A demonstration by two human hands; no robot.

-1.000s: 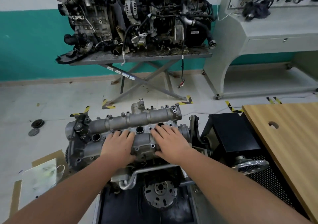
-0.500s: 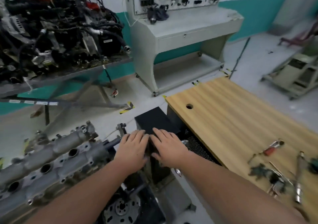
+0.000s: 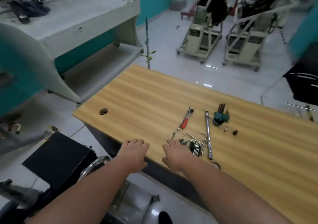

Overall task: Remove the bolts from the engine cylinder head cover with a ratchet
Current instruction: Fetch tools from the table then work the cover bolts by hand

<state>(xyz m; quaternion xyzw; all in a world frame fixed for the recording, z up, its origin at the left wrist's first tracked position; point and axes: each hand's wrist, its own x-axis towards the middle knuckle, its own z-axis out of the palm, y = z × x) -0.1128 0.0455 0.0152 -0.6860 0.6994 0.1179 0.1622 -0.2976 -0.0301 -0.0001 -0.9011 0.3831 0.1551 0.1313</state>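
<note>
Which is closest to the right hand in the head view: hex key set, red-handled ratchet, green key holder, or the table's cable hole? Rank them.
From the right hand:
1. Hex key set, right beside the fingers.
2. Red-handled ratchet, ahead, slightly right.
3. Green key holder, ahead, farther right.
4. Cable hole, far ahead-left at the wooden table corner.

Matt wood-grain table [image 3: 137, 94], glossy floor [image 3: 215, 75]
</note>
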